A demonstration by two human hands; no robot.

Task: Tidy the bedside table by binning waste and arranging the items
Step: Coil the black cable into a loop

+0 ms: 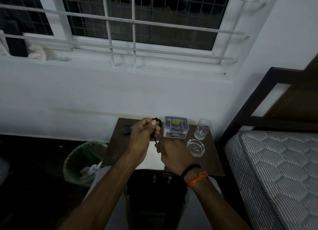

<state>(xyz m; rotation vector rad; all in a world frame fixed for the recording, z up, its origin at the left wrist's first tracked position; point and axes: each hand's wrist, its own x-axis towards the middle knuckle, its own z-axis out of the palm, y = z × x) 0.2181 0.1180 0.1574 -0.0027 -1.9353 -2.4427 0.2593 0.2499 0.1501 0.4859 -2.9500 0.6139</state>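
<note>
Hands meet over the middle of the bedside table (213, 162), both busy with a thin black cord (155, 140). The right hand (172, 154), nearer the front edge, pinches the cord's lower run between curled fingers; the left hand (140, 137), a little farther back, grips a small bundle of its loops, thumb pressed on top. Cord like this looks light and limp, so it will probably slip loose unless the coil is pinched across all its loops together. Under the hands lies a white cloth (151, 159). To the right stand a glass ashtray (195, 147) and, behind it, a drinking glass (202, 129), both breakable and close to the right elbow's path. A small plastic box (175, 128) and a dark flat object (126, 128) sit along the back. A bin (84, 162) with a green liner stands left of the table.
</note>
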